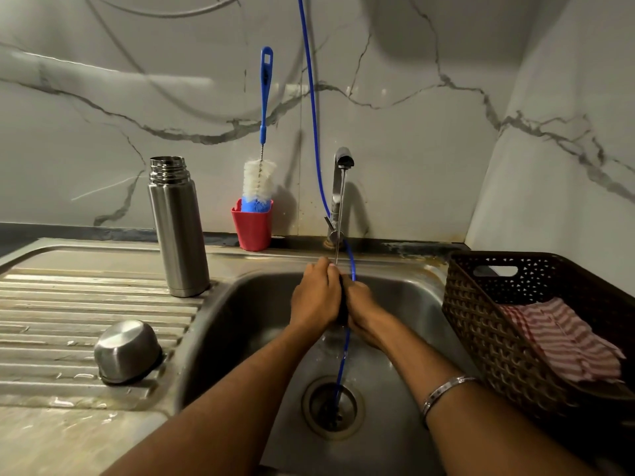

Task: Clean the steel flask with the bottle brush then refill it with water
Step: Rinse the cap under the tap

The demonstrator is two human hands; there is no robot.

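The steel flask (pixel 178 231) stands upright and uncapped on the drainboard, left of the sink (pixel 237 324). Its steel cup lid (pixel 127 350) lies upside down nearer to me. The bottle brush (pixel 259 180), with a blue handle and white bristles, stands head-down in a red cup (pixel 252 228) against the wall. My left hand (pixel 314 297) and my right hand (pixel 364 310) are pressed together over the basin, gripping a small black object (pixel 342 309) between them. A thin stream of water runs from the tap (pixel 342 187) onto my fingers.
A thin blue hose (pixel 311 97) hangs down the wall, passes my hands and ends in the drain (pixel 331 407). A dark woven basket (pixel 488 321) holding a red-striped cloth (pixel 563 338) sits right of the sink. The ribbed drainboard (pixel 68 304) is wet.
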